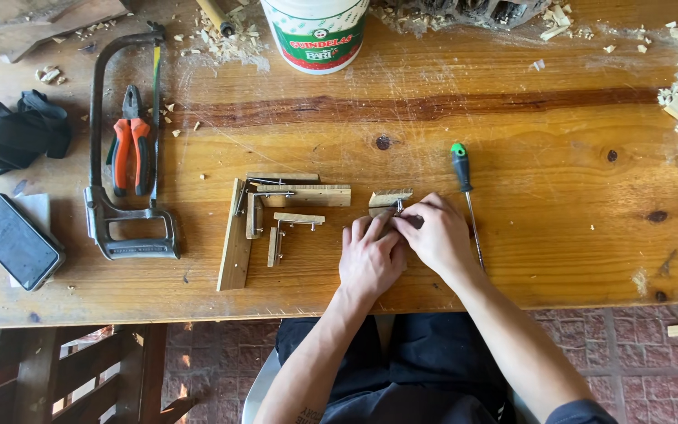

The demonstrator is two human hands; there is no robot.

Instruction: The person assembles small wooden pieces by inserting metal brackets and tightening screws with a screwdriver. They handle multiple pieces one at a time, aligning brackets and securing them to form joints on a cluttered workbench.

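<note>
Between both hands, a small wood piece (391, 198) with metal pin, long axis left-right. Left hand (369, 255) pins it down; right hand (436, 233) pinches its right end, nearer. Screwdriver (464, 196) just right, upright. Wooden angle pieces (276, 212) left. Hacksaw (123, 149), pliers (131, 145) farther left. Bucket (315, 31) beyond; tabletop (551, 157) open rightward.

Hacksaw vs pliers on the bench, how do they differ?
The hacksaw is far longer, a grey metal frame with a bare handle; the pliers are short with orange grips. The hacksaw's frame surrounds the pliers, which lie inside it. Both lie flat, untouched, left of both hands.
</note>
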